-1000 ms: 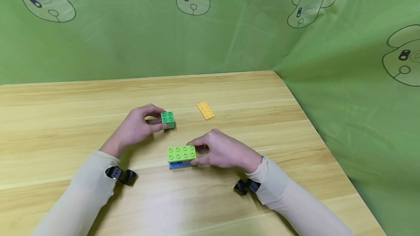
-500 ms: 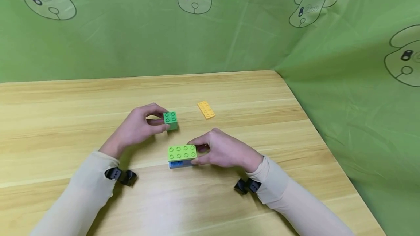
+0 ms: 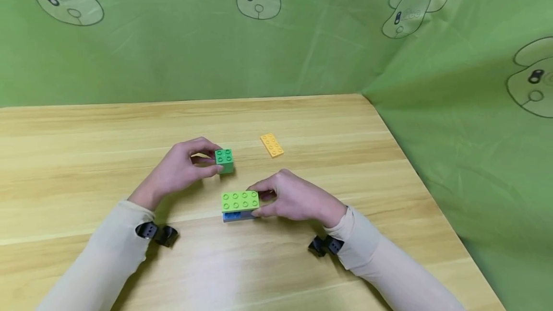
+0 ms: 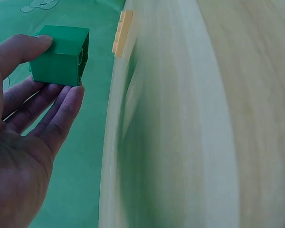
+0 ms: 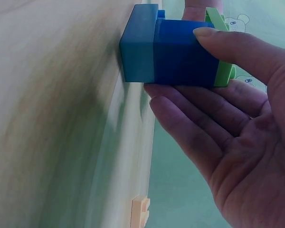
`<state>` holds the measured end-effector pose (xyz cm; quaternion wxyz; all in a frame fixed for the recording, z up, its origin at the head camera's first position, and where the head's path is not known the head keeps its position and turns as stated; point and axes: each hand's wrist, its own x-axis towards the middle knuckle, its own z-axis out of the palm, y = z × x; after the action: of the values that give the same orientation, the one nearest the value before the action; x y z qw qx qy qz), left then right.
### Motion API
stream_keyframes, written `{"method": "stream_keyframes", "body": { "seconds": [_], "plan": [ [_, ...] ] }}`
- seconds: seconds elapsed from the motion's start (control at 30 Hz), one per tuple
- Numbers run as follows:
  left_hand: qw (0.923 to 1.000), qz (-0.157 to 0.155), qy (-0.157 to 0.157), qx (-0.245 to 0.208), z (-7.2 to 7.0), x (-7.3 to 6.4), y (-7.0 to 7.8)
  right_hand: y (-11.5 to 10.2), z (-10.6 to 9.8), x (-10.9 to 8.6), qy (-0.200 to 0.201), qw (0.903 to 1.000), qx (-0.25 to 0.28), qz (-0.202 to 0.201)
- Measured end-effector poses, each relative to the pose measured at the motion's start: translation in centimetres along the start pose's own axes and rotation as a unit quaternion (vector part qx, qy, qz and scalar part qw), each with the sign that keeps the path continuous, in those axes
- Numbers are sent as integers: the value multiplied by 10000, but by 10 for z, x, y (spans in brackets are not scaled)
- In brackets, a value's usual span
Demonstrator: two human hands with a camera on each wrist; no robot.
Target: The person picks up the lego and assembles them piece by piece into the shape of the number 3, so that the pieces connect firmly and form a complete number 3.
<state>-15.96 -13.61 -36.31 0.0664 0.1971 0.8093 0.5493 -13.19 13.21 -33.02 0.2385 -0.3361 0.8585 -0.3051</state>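
A green two-by-two toy brick [image 3: 224, 161] is pinched between the thumb and fingers of my left hand [image 3: 181, 167]. In the left wrist view, that green brick [image 4: 61, 54] is off the tabletop, its hollow underside facing the wood. My right hand [image 3: 295, 198] grips the right end of a small stack. On top of the stack lies a lime-green eight-stud plate [image 3: 240, 201]. The right wrist view shows a dark blue brick [image 5: 185, 53] under the plate, with my thumb on it. Below that is a wider, duller blue brick [image 5: 140, 47], close to the tabletop.
An orange eight-stud plate [image 3: 271, 145] lies flat beyond both hands. The wooden table [image 3: 337, 128] ends at a green printed curtain [image 3: 173, 52] behind and on the right. Each wrist carries a small black camera, such as the left one [image 3: 157, 233].
My left hand has shifted slightly right with the green brick, then stayed nearly in place. My right hand and the stack have stayed put.
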Motion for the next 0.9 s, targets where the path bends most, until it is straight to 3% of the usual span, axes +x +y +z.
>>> {"method": "stream_keyframes", "body": {
  "seconds": [0.53,0.9],
  "plan": [
    [9992,237,113,302,5,-7,11,1,1,0,-11,9999,107,-10],
    [9994,297,119,111,10,-11,15,0,1,0,40,9999,63,-77]
  ]
}}
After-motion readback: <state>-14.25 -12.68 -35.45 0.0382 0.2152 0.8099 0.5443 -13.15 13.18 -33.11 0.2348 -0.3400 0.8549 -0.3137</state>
